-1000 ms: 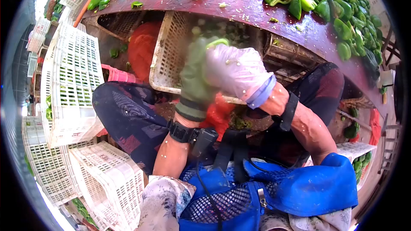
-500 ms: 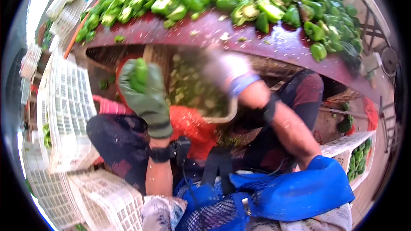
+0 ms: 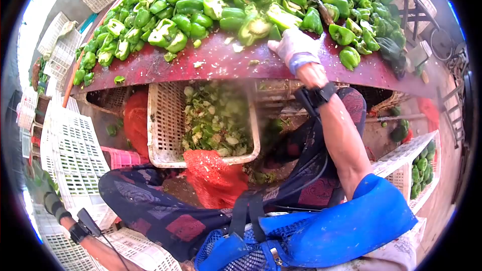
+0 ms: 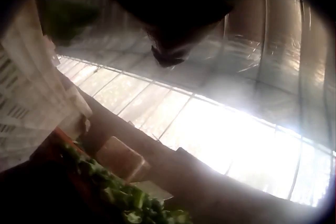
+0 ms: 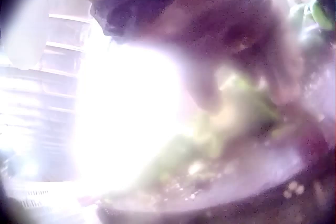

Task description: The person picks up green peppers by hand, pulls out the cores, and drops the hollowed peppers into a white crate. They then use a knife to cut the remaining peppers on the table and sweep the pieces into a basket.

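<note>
My left hand (image 3: 40,183) is at the far left in a green glove, blurred, beside the stacked white crate (image 3: 73,143). The left wrist view shows it as a dark silhouette; a dark green blob (image 4: 68,19), apart from it, is blurred beyond naming. My right hand (image 3: 300,49) is in a whitish glove at the near edge of the dark red tabletop (image 3: 221,65), its thumb out to the left. Just ahead of its thumb lies a cut green pepper (image 3: 254,29). In the right wrist view its fingers (image 5: 286,85) reach down around blurred green pieces.
Green peppers, many cut open, are heaped along the table, with a long dark blade-like tool (image 3: 321,10) among them. Under the table edge, a white crate (image 3: 168,158) holds pepper scraps. A red mesh sack (image 3: 216,178) lies against its front. More peppers fill a crate (image 3: 391,168) on the right.
The hands were together over the scrap crate, then parted, the left carrying a green pepper. The left has swung far left and down; the right has moved forward to the tabletop peppers.
</note>
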The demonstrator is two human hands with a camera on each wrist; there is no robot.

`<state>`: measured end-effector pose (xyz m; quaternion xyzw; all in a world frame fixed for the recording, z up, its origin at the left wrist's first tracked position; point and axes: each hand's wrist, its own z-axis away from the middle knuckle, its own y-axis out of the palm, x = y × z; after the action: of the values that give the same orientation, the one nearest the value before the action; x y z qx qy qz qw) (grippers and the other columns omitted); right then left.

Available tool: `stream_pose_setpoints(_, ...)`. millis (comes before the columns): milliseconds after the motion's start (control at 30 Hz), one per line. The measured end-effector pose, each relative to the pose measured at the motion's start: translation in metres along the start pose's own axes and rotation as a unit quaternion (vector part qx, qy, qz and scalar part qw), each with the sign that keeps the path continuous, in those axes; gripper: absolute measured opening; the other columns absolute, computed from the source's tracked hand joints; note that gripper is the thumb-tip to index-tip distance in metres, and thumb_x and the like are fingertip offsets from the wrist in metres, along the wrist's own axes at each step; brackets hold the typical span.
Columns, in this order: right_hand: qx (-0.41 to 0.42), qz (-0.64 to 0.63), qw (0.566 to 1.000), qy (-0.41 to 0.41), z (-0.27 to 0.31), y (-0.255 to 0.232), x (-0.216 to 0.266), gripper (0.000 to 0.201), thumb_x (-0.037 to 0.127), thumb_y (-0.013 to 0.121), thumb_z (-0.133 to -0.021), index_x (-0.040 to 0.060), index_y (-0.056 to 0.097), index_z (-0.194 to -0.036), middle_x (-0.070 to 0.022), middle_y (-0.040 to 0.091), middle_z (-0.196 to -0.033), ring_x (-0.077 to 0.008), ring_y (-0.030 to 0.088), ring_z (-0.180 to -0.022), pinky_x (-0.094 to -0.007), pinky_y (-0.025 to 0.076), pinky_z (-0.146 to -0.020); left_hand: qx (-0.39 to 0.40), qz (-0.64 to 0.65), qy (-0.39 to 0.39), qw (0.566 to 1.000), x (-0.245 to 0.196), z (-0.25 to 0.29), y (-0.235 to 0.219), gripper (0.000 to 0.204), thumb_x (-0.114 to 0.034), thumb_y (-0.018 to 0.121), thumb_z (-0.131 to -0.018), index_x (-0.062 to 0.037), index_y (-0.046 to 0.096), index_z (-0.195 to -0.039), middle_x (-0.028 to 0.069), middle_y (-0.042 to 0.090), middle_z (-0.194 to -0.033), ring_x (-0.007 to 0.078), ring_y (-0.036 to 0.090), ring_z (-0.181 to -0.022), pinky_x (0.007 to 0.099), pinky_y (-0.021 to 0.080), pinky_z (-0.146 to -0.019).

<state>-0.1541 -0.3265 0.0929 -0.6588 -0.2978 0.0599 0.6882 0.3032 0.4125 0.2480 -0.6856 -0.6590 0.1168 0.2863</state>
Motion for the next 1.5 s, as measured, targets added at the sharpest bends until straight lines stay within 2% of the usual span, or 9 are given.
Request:
stream_pose_setpoints(233, -0.142, -0.167, 0.975, -0.024, -0.012, 0.049, 0.000, 0.025, 0.030, 0.072, -0.077, 0.0065, 0.069, -0.082, -0.0163, 0.069, -0.079, -0.0347, 0.066, -0.072, -0.0425, 0.052, -0.070, 0.231, 0.597, 0.056, 0.766, -0.361, 0.117, -0.164, 0.038, -0.022, 0.051, -0.098, -0.0008, 0.054, -0.130, 0.0149, 0.054, -0.131, 0.0279, 0.052, -0.123, 0.0404, 0.044, -0.104)
stream_pose_setpoints(433, -0.202, -0.147, 0.967, -0.039, -0.009, 0.044, 0.002, 0.027, 0.029, 0.074, -0.076, 0.0026, 0.067, -0.081, -0.0198, 0.066, -0.081, -0.0329, 0.065, -0.074, -0.0423, 0.051, -0.069, 0.495, 0.781, -0.227, 0.306, -0.506, 0.208, -0.191, 0.044, -0.037, 0.056, -0.096, -0.0044, 0.054, -0.125, 0.0139, 0.058, -0.126, 0.0256, 0.061, -0.108, 0.0396, 0.055, -0.084)
stream_pose_setpoints(633, -0.210, -0.051, 0.965, -0.147, -0.031, 0.057, -0.003, 0.053, 0.020, 0.077, -0.072, 0.0013, 0.062, -0.119, -0.0232, 0.065, -0.106, -0.0361, 0.062, -0.103, -0.0408, 0.049, -0.092, 0.539, 0.797, -0.191, 0.193, -0.568, 0.218, -0.164, 0.052, -0.041, 0.058, -0.095, -0.0024, 0.050, -0.128, 0.0157, 0.059, -0.124, 0.0273, 0.063, -0.103, 0.0414, 0.056, -0.084)
stream_pose_setpoints(1100, 0.106, -0.406, 0.862, -0.284, 0.091, 0.017, 0.049, 0.040, 0.005, 0.066, -0.086, 0.0087, 0.062, -0.125, -0.0076, 0.066, -0.112, -0.0154, 0.064, -0.098, -0.0293, 0.052, -0.087, 0.310, 0.775, 0.052, 0.548, -0.575, 0.212, -0.201, 0.039, -0.035, 0.042, -0.101, -0.0030, 0.056, -0.119, 0.0111, 0.066, -0.112, 0.0212, 0.065, -0.101, 0.0369, 0.054, -0.089)
stream_pose_setpoints(1167, 0.038, -0.355, 0.864, -0.355, 0.096, 0.016, 0.054, 0.033, 0.005, 0.064, -0.085, 0.0097, 0.066, -0.118, -0.0078, 0.067, -0.099, -0.0183, 0.065, -0.089, -0.0317, 0.053, -0.079, 0.446, 0.828, -0.017, 0.341, -0.551, 0.207, -0.191, 0.042, -0.039, 0.040, -0.101, -0.0044, 0.057, -0.117, 0.0107, 0.066, -0.112, 0.0215, 0.066, -0.101, 0.0371, 0.055, -0.090)
stream_pose_setpoints(1200, -0.002, -0.323, 0.862, -0.389, 0.099, 0.016, 0.062, 0.028, 0.008, 0.062, -0.087, 0.0105, 0.066, -0.115, -0.0091, 0.067, -0.092, -0.0213, 0.066, -0.084, -0.0346, 0.055, -0.074, 0.531, 0.839, -0.102, 0.068, -0.542, 0.202, -0.179, 0.040, -0.038, 0.041, -0.101, -0.0050, 0.058, -0.116, 0.0107, 0.066, -0.113, 0.0216, 0.066, -0.101, 0.0367, 0.055, -0.090)
stream_pose_setpoints(1300, -0.080, -0.230, 0.823, -0.514, 0.108, 0.019, 0.078, 0.033, 0.004, 0.057, -0.085, 0.0115, 0.064, -0.117, -0.0106, 0.065, -0.088, -0.0293, 0.065, -0.080, -0.0415, 0.055, -0.066, 0.566, 0.797, -0.172, -0.123, -0.525, 0.207, -0.174, 0.040, -0.040, 0.041, -0.101, -0.0070, 0.060, -0.114, 0.0093, 0.066, -0.112, 0.0209, 0.065, -0.100, 0.0358, 0.054, -0.090)
stream_pose_setpoints(1433, -0.017, -0.216, 0.815, -0.537, 0.125, 0.042, 0.088, 0.048, 0.004, 0.064, -0.077, 0.0124, 0.061, -0.124, -0.0142, 0.062, -0.093, -0.0330, 0.065, -0.081, -0.0432, 0.054, -0.068, 0.576, 0.784, -0.223, -0.065, -0.509, 0.216, -0.180, 0.042, -0.040, 0.039, -0.103, -0.0066, 0.060, -0.118, 0.0069, 0.065, -0.108, 0.0175, 0.064, -0.098, 0.0341, 0.054, -0.089)
stream_pose_setpoints(1500, -0.003, -0.223, 0.830, -0.511, 0.132, 0.053, 0.097, 0.049, 0.006, 0.067, -0.075, 0.0111, 0.060, -0.123, -0.0159, 0.062, -0.097, -0.0342, 0.064, -0.083, -0.0438, 0.053, -0.070, 0.565, 0.764, -0.272, 0.148, -0.510, 0.220, -0.189, 0.043, -0.040, 0.040, -0.103, -0.0062, 0.060, -0.120, 0.0064, 0.065, -0.109, 0.0166, 0.063, -0.098, 0.0329, 0.053, -0.089)
